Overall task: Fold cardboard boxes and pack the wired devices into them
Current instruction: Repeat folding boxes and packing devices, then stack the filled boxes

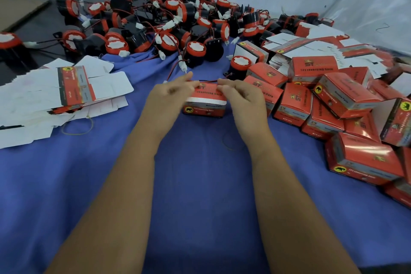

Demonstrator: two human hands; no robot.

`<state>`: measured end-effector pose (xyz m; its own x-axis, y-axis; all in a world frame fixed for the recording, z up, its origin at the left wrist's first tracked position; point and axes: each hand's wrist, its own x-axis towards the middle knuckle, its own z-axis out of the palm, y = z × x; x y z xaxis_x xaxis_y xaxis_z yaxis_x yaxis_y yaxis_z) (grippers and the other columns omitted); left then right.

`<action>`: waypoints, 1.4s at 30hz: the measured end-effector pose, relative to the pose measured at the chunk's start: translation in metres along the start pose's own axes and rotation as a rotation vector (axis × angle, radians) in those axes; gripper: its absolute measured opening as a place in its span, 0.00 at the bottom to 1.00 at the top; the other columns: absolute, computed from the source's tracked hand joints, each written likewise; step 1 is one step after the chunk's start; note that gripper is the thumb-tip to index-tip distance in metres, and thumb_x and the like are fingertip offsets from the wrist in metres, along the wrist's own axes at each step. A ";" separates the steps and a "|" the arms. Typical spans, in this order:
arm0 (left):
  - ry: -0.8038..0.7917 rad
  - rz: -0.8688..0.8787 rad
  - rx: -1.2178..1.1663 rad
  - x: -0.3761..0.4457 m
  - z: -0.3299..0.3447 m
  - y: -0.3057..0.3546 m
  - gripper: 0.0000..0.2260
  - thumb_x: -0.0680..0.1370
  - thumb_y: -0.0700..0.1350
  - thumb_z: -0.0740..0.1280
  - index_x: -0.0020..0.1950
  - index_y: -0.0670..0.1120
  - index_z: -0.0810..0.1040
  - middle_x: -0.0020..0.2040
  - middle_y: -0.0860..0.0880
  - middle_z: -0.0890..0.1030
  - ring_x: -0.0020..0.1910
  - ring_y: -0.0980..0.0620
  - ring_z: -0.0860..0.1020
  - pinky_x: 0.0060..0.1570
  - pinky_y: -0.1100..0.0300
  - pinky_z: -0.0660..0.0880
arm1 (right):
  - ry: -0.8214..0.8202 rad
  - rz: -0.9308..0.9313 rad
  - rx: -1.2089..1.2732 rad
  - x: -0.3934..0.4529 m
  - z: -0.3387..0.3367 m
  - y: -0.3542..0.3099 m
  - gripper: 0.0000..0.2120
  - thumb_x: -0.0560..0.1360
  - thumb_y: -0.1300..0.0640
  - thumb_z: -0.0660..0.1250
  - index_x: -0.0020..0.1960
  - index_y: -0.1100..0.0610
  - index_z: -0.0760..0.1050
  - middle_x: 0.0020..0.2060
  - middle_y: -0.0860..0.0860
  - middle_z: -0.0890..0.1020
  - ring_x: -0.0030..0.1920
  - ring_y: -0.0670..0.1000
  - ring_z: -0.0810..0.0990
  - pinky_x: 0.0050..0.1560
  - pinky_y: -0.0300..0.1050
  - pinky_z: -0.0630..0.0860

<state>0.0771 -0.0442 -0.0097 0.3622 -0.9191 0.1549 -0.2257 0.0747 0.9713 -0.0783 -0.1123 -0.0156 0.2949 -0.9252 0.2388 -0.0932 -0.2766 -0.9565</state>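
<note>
A small red cardboard box [205,104] stands on the blue cloth [200,184] in front of me. My left hand [170,95] grips its top left side with curled fingers. My right hand [241,94] pinches its top right edge. A thin red and black wire runs just behind the box between my fingertips. Loose black and red wired devices [169,22] are heaped at the back. One device [239,66] stands just behind my right hand.
Flat unfolded box blanks [55,98] are stacked at the left. Folded red boxes [333,100] are piled at the right, with more flat blanks behind them. A yellow rubber band [76,127] lies on the cloth near the blanks.
</note>
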 end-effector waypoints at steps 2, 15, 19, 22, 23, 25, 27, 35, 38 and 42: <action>-0.002 0.103 0.243 -0.003 0.001 -0.007 0.14 0.80 0.42 0.67 0.65 0.50 0.79 0.72 0.56 0.72 0.74 0.60 0.66 0.75 0.54 0.62 | -0.040 -0.057 -0.155 0.000 0.000 0.003 0.06 0.79 0.62 0.64 0.50 0.55 0.79 0.61 0.45 0.79 0.62 0.41 0.75 0.56 0.30 0.73; -0.016 0.208 0.348 0.000 0.000 -0.013 0.21 0.76 0.42 0.73 0.69 0.50 0.76 0.66 0.62 0.72 0.66 0.68 0.66 0.76 0.55 0.58 | -0.264 -0.052 -0.254 0.000 -0.012 0.002 0.23 0.76 0.60 0.71 0.71 0.53 0.73 0.73 0.44 0.69 0.74 0.41 0.64 0.72 0.44 0.67; 0.002 0.193 0.302 0.002 0.000 -0.012 0.18 0.77 0.43 0.72 0.66 0.54 0.78 0.65 0.61 0.76 0.67 0.65 0.69 0.72 0.59 0.64 | -0.197 -0.101 -0.288 0.000 -0.008 0.003 0.21 0.76 0.60 0.71 0.68 0.54 0.75 0.71 0.46 0.73 0.71 0.40 0.66 0.71 0.40 0.68; -0.009 0.151 0.204 0.003 -0.002 -0.012 0.17 0.78 0.42 0.71 0.66 0.51 0.79 0.64 0.59 0.78 0.67 0.60 0.73 0.72 0.52 0.67 | -0.150 -0.113 -0.278 0.000 -0.007 0.003 0.19 0.76 0.58 0.71 0.66 0.53 0.77 0.69 0.46 0.75 0.69 0.42 0.70 0.66 0.33 0.70; -0.012 0.138 0.172 0.003 -0.002 -0.012 0.16 0.78 0.42 0.71 0.66 0.50 0.79 0.65 0.58 0.78 0.66 0.59 0.75 0.71 0.51 0.69 | -0.136 -0.119 -0.275 -0.001 -0.006 0.003 0.18 0.76 0.58 0.71 0.66 0.53 0.78 0.68 0.47 0.76 0.68 0.42 0.71 0.66 0.34 0.70; -0.007 0.120 0.114 0.003 -0.003 -0.012 0.15 0.78 0.41 0.71 0.65 0.49 0.80 0.64 0.57 0.79 0.64 0.60 0.76 0.67 0.54 0.73 | -0.114 -0.130 -0.253 -0.001 -0.005 0.002 0.16 0.77 0.58 0.70 0.64 0.54 0.79 0.66 0.49 0.78 0.67 0.43 0.73 0.66 0.38 0.73; 0.000 0.123 0.080 0.003 -0.002 -0.012 0.15 0.78 0.41 0.71 0.65 0.49 0.80 0.64 0.57 0.80 0.62 0.61 0.77 0.64 0.59 0.75 | -0.103 -0.133 -0.239 -0.002 -0.004 0.003 0.15 0.77 0.58 0.70 0.63 0.55 0.79 0.65 0.50 0.78 0.67 0.44 0.74 0.65 0.41 0.74; -0.022 0.063 -0.294 0.005 -0.006 -0.017 0.15 0.76 0.31 0.69 0.58 0.46 0.81 0.59 0.52 0.81 0.60 0.62 0.79 0.52 0.65 0.78 | -0.157 -0.080 0.018 -0.001 -0.005 -0.002 0.11 0.76 0.69 0.68 0.47 0.53 0.78 0.54 0.43 0.80 0.63 0.38 0.75 0.63 0.46 0.77; -0.051 0.031 -0.358 0.007 -0.008 -0.018 0.17 0.77 0.30 0.66 0.62 0.45 0.78 0.57 0.55 0.82 0.59 0.62 0.79 0.51 0.65 0.78 | -0.168 -0.062 0.065 -0.002 -0.006 -0.003 0.11 0.77 0.70 0.66 0.46 0.55 0.78 0.55 0.42 0.78 0.65 0.42 0.74 0.61 0.42 0.77; -0.020 0.049 -0.339 0.006 -0.008 -0.018 0.15 0.77 0.32 0.67 0.62 0.45 0.79 0.54 0.55 0.84 0.56 0.58 0.82 0.50 0.65 0.79 | -0.134 -0.051 0.075 -0.003 -0.005 -0.005 0.10 0.77 0.70 0.66 0.44 0.56 0.76 0.57 0.47 0.78 0.67 0.49 0.74 0.60 0.43 0.78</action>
<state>0.0908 -0.0483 -0.0243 0.3399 -0.9184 0.2025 0.0721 0.2401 0.9681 -0.0832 -0.1092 -0.0108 0.4221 -0.8662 0.2676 -0.0054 -0.2976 -0.9547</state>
